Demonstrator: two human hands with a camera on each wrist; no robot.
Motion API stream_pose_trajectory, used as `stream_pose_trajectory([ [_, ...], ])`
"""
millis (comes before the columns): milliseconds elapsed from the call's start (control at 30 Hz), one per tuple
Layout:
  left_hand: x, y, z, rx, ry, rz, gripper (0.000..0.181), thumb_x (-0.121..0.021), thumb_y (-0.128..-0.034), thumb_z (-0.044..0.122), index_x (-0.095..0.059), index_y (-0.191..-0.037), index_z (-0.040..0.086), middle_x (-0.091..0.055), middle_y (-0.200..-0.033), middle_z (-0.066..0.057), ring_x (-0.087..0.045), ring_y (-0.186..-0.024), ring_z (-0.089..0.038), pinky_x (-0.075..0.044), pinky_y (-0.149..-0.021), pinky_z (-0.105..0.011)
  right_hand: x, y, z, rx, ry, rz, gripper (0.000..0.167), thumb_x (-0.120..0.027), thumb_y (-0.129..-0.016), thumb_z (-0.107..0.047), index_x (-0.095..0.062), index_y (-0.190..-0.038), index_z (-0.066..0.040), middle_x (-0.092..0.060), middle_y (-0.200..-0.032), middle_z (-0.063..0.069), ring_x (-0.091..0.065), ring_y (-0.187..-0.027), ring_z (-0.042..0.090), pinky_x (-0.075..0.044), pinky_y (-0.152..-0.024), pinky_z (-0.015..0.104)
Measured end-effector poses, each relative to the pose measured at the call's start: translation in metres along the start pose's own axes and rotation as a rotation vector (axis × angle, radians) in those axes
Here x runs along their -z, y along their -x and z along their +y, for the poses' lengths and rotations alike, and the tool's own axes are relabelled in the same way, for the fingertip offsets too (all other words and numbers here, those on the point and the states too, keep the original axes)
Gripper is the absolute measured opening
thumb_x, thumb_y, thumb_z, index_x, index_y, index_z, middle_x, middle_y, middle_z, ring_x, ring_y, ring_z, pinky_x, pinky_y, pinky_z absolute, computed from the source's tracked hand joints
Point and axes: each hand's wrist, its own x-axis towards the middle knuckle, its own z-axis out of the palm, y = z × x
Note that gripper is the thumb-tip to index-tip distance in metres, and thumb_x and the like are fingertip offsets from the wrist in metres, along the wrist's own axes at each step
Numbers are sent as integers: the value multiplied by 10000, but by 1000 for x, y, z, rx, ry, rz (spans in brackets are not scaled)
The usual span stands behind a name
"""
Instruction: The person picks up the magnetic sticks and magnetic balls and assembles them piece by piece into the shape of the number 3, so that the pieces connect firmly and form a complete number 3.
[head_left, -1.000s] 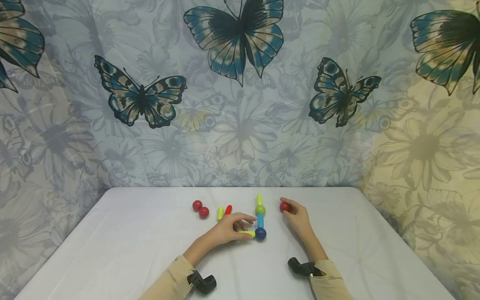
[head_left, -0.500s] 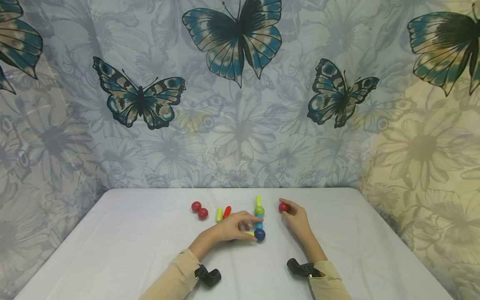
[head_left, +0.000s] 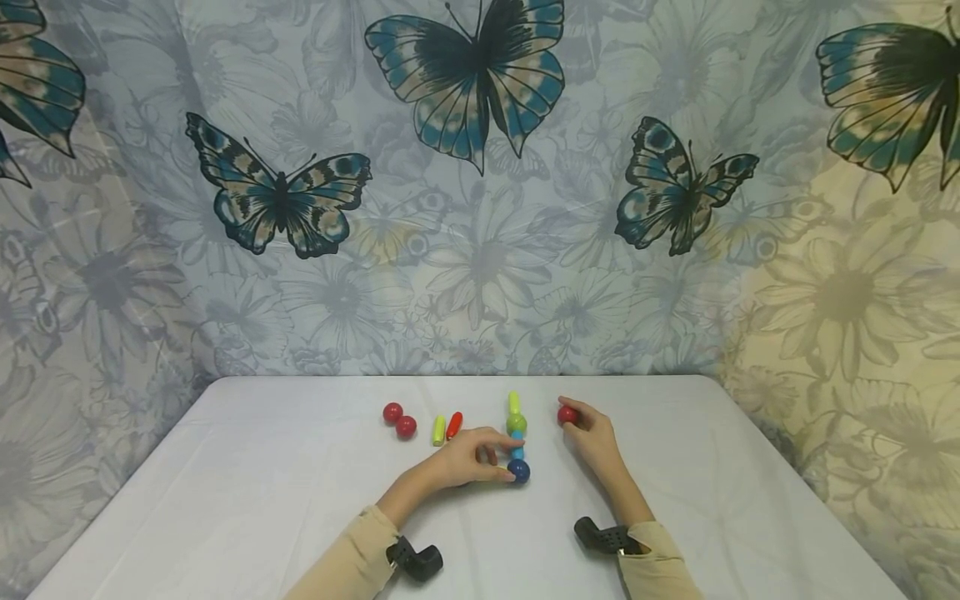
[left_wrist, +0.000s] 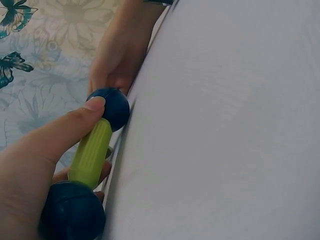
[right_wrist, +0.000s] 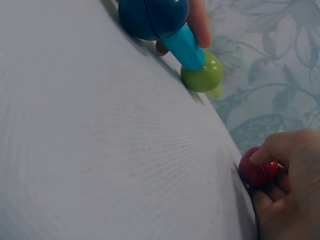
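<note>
In the head view my left hand holds a joined toy chain by its dark blue ball, the thumb pressed on the ball. A light blue rod runs from that ball to a lime green ball, which bears a yellow-green rod at its far end. The left wrist view shows another yellow-green rod linking the thumbed ball to a second dark blue ball by the palm. To the right, my right hand grips a red ball between thumb and fingers, near the table surface.
Two red balls lie on the white table to the left. Between them and the chain are a loose yellow-green rod and a red rod. A butterfly-patterned cloth hangs behind the table.
My left hand has slid rightward along the near yellow-green rod to the dark blue ball. The chain's far end has tilted slightly left. My right hand keeps its hold on the red ball.
</note>
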Motion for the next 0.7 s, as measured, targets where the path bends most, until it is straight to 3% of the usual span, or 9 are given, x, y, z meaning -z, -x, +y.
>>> stream_pose_trajectory([
  [333, -2, 3, 1, 14, 24, 17, 465, -796, -810, 256, -669, -1249, 171, -711, -1143, 2, -615, -839, -57, -513, -745, -166, -4, -2, 2, 41, -3, -17, 452, -583, -872, 76, -553, -1321, 37, -512, -1406, 271, -451, -1364, 384, -390, -1120, 411],
  [700, -3, 3, 1, 8, 29, 15, 460, -797, -810, 256, -667, -1243, 170, -707, -1148, -9, -626, -847, -85, -512, -751, -168, -8, -7, 0, 37, -25, 61, 406, -664, -888, -8, -576, -1280, 48, -549, -1362, 275, -507, -1313, 396, -442, -1066, 396],
])
